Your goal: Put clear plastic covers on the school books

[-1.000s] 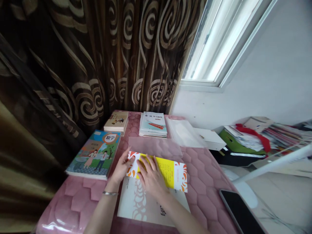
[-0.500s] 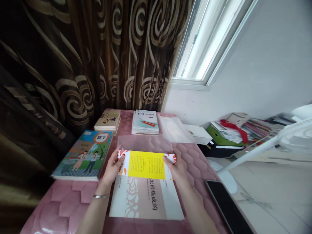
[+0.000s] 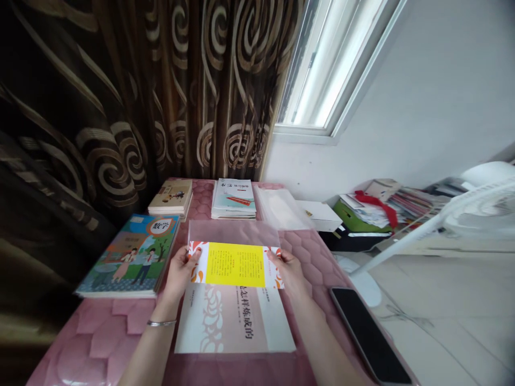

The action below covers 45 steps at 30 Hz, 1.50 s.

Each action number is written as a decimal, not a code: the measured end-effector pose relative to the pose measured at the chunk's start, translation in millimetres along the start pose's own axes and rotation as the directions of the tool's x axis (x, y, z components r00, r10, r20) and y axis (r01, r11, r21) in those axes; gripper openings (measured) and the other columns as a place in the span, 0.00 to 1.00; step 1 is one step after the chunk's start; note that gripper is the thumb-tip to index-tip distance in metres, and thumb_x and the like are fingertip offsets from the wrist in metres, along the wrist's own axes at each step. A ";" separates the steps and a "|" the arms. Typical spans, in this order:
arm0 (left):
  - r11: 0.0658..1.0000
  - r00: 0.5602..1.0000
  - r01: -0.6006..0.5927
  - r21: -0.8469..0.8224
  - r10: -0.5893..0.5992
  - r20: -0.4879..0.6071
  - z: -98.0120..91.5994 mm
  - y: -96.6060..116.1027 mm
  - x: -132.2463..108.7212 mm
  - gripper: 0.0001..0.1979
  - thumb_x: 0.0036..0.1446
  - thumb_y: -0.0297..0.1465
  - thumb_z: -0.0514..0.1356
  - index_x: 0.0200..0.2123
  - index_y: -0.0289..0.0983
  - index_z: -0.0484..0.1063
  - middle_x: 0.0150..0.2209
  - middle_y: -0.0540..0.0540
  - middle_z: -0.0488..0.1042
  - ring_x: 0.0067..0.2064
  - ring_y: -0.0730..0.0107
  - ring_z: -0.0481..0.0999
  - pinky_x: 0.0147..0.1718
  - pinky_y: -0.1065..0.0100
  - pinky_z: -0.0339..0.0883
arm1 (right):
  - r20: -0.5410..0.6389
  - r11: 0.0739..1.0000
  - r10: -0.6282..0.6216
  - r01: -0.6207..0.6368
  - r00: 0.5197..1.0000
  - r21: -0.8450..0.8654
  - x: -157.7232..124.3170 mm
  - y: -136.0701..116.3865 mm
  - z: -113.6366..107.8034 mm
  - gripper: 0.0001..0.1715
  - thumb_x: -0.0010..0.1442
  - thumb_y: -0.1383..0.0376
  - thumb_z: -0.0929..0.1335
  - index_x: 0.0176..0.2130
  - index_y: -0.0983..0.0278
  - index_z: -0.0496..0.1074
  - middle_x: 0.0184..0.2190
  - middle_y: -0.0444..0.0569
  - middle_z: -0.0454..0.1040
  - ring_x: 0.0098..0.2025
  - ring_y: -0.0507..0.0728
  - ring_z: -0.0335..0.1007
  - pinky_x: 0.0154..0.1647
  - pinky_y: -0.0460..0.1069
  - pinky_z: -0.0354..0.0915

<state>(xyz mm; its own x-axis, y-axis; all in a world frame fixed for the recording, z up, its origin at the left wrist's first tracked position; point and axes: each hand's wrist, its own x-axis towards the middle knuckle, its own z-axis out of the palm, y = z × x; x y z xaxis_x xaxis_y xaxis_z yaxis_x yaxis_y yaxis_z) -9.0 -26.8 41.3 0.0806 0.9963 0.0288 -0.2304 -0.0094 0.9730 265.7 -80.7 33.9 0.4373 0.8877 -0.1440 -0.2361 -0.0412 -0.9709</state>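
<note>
A book (image 3: 225,327) with a pale pink and white cover lies in front of me, its printed title turned sideways. Across its far part runs a yellow paper flap (image 3: 235,265) with red and orange patterned ends; whether it is joined to the cover I cannot tell. My left hand (image 3: 181,273) pinches the flap's left end, thumb on top. At the right end, my right hand (image 3: 287,268) grips it the same way. A clear plastic book cover (image 3: 233,230) sticks out beyond the flap and shows around the book.
Left stand a pile of textbooks (image 3: 129,257) and a stack of small tan books (image 3: 171,195). Farther back are white books (image 3: 233,198), clear plastic sheets (image 3: 281,206) and a white box (image 3: 321,215). A phone (image 3: 368,335) lies right, near the pink tabletop's (image 3: 100,343) edge; a white fan (image 3: 462,209) stands beyond.
The whole scene has shifted slightly left in the view as the camera turned. Both hands keep their hold on the yellow flap, which lies a little flatter and shows more text.
</note>
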 end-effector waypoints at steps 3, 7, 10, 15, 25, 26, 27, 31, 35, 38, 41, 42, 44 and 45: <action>1.000 1.000 0.017 -0.017 -0.017 -0.006 -0.6 -5.0 -1.0 0.21 0.45 0.44 0.68 0.37 0.37 0.69 0.27 0.51 0.76 0.25 0.72 0.76 0.26 0.71 0.70 | 0.002 0.999 -0.014 0.014 1.000 -0.033 0.1 -0.9 -0.2 0.24 0.36 0.49 0.77 0.28 0.62 0.73 0.19 0.43 0.76 0.18 0.55 0.70 0.17 0.46 0.61; 1.000 1.000 0.009 -0.023 -0.010 -0.025 -1.7 -10.9 -0.6 0.23 0.44 0.45 0.68 0.38 0.37 0.69 0.28 0.51 0.77 0.25 0.72 0.76 0.26 0.71 0.70 | 0.058 0.999 -0.031 0.030 0.998 0.028 -6.0 -5.8 0.0 0.24 0.40 0.48 0.76 0.31 0.62 0.74 0.23 0.45 0.78 0.21 0.56 0.72 0.18 0.46 0.62; 1.000 1.000 -0.016 -0.015 0.015 -0.023 -2.1 -11.7 -1.4 0.22 0.45 0.44 0.67 0.39 0.37 0.69 0.29 0.50 0.77 0.26 0.72 0.76 0.25 0.72 0.69 | 0.047 0.997 -0.022 0.019 0.999 0.070 -8.7 -6.2 -2.7 0.24 0.41 0.48 0.76 0.30 0.62 0.75 0.23 0.47 0.78 0.23 0.58 0.74 0.19 0.47 0.63; 0.999 1.000 0.003 -0.039 -0.003 0.009 -2.8 -10.2 -7.4 0.19 0.48 0.42 0.67 0.38 0.37 0.68 0.28 0.50 0.77 0.26 0.71 0.76 0.26 0.71 0.70 | 0.031 0.998 -0.036 0.034 0.999 0.050 -7.1 -3.7 -5.9 0.23 0.39 0.48 0.76 0.27 0.63 0.75 0.20 0.45 0.76 0.20 0.56 0.71 0.21 0.48 0.65; 0.999 0.995 -0.016 0.049 0.021 -0.099 -2.7 -15.4 -10.4 0.21 0.46 0.46 0.66 0.35 0.36 0.69 0.27 0.51 0.75 0.24 0.74 0.73 0.21 0.75 0.65 | -0.015 0.995 -0.085 0.083 0.996 -0.061 -17.3 -11.7 -3.7 0.25 0.41 0.44 0.74 0.28 0.62 0.75 0.22 0.45 0.76 0.21 0.55 0.69 0.21 0.47 0.64; 0.998 0.994 -0.016 0.057 0.022 -0.103 -2.0 -15.3 -10.0 0.21 0.46 0.47 0.66 0.35 0.36 0.69 0.26 0.51 0.75 0.23 0.74 0.72 0.21 0.75 0.65 | -0.024 0.993 -0.101 0.099 0.995 -0.064 -18.2 -10.5 -6.0 0.25 0.41 0.44 0.74 0.30 0.61 0.76 0.24 0.45 0.77 0.22 0.55 0.70 0.22 0.48 0.66; 0.998 0.995 -0.013 0.061 0.019 -0.100 -1.5 -15.0 -9.7 0.21 0.47 0.47 0.66 0.35 0.36 0.69 0.26 0.51 0.75 0.23 0.75 0.72 0.20 0.75 0.65 | -0.030 0.991 -0.117 0.115 0.993 -0.069 -18.8 -9.0 -8.3 0.25 0.40 0.45 0.75 0.31 0.61 0.77 0.26 0.46 0.78 0.24 0.56 0.71 0.24 0.48 0.67; 0.998 0.996 -0.006 0.065 0.011 -0.088 -1.7 -13.3 -10.0 0.22 0.46 0.47 0.66 0.35 0.36 0.69 0.25 0.51 0.74 0.22 0.75 0.71 0.20 0.75 0.64 | 0.009 0.990 -0.110 0.111 0.994 -0.089 -19.6 -5.7 -12.5 0.22 0.40 0.47 0.75 0.26 0.62 0.75 0.24 0.46 0.76 0.24 0.55 0.70 0.24 0.48 0.66; 0.999 0.996 0.008 0.049 -0.004 -0.084 -5.8 -11.1 -13.9 0.20 0.46 0.46 0.67 0.33 0.37 0.69 0.27 0.50 0.75 0.25 0.72 0.73 0.25 0.73 0.66 | 0.005 0.988 -0.130 0.130 0.992 -0.080 -18.5 -6.7 -6.6 0.22 0.41 0.47 0.74 0.23 0.61 0.73 0.21 0.44 0.73 0.21 0.54 0.65 0.21 0.47 0.62; 0.998 0.992 -0.017 0.062 0.024 -0.124 -9.6 -12.8 -16.9 0.19 0.45 0.46 0.67 0.31 0.37 0.69 0.28 0.50 0.74 0.28 0.72 0.72 0.27 0.74 0.66 | -0.032 0.979 -0.188 0.185 0.982 -0.082 -17.1 -3.7 -2.7 0.21 0.42 0.47 0.74 0.23 0.61 0.72 0.20 0.43 0.72 0.21 0.53 0.64 0.21 0.47 0.60; 0.995 0.990 -0.064 0.071 0.072 -0.119 -12.7 -18.7 -17.6 0.18 0.48 0.46 0.66 0.29 0.37 0.69 0.27 0.51 0.71 0.28 0.74 0.70 0.28 0.75 0.64 | -0.059 0.977 -0.202 0.198 0.978 -0.080 -15.3 3.3 -2.6 0.23 0.40 0.46 0.74 0.24 0.62 0.73 0.21 0.43 0.72 0.21 0.53 0.64 0.22 0.47 0.61; 0.994 0.989 -0.074 0.080 0.083 -0.119 -13.3 -20.7 -17.6 0.18 0.49 0.46 0.65 0.28 0.37 0.68 0.26 0.52 0.69 0.27 0.75 0.68 0.27 0.75 0.62 | -0.061 0.978 -0.196 0.191 0.979 -0.081 -14.6 5.8 -3.2 0.24 0.40 0.46 0.74 0.25 0.63 0.73 0.21 0.43 0.72 0.21 0.53 0.64 0.21 0.47 0.61; 0.991 0.987 -0.085 0.107 0.099 -0.127 -14.0 -23.8 -17.4 0.18 0.50 0.46 0.64 0.26 0.37 0.66 0.24 0.54 0.66 0.25 0.77 0.64 0.24 0.76 0.58 | -0.070 0.980 -0.185 0.179 0.980 -0.093 -13.2 10.2 -4.4 0.26 0.41 0.44 0.74 0.25 0.63 0.72 0.20 0.43 0.71 0.21 0.53 0.64 0.20 0.47 0.60; 0.990 0.986 -0.087 0.115 0.102 -0.130 -13.9 -24.7 -17.4 0.18 0.50 0.46 0.64 0.25 0.37 0.65 0.23 0.54 0.64 0.24 0.78 0.62 0.23 0.76 0.57 | -0.077 0.979 -0.186 0.178 0.980 -0.101 -12.5 11.9 -4.8 0.26 0.41 0.44 0.74 0.25 0.63 0.72 0.19 0.43 0.71 0.21 0.53 0.63 0.20 0.47 0.59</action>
<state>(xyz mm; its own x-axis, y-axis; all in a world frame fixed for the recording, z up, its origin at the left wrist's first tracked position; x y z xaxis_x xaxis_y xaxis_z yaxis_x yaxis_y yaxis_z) -18.2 -42.7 13.6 -0.0698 0.9927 0.0980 -0.1233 -0.1061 0.9867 261.6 -94.5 23.2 0.5387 0.8421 0.0245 -0.0658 0.0710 -0.9953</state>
